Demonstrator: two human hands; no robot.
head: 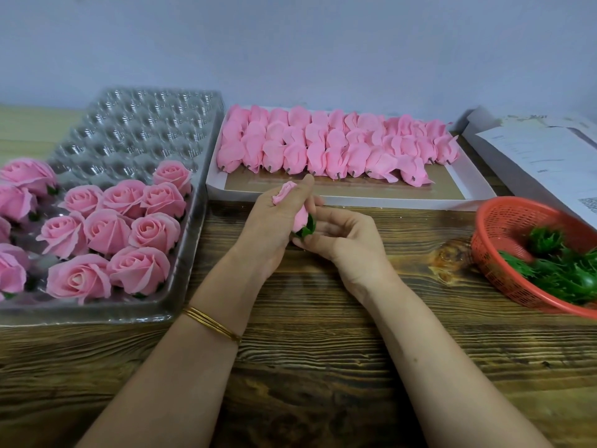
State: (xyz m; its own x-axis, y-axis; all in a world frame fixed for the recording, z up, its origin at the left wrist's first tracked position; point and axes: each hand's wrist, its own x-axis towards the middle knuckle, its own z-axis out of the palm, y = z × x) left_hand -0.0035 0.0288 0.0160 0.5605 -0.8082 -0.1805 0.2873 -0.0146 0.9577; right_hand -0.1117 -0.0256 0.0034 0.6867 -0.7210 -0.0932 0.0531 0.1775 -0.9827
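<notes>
Fingers (300,190) of the left hand (274,224) curl round a pink rose bud (285,191) just above the wooden table (323,350), while the right hand (345,244) pinches a green calyx (308,225) against its base. Squeezing too hard could crush the soft petals, and a calyx pushed on askew might sit crooked or drop off.

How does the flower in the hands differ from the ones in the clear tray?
The held flower is a narrow, closed bud, tilted above the table; the tray flowers are wide, open roses facing up, seated in cups. Both are pink with green bases.
</notes>
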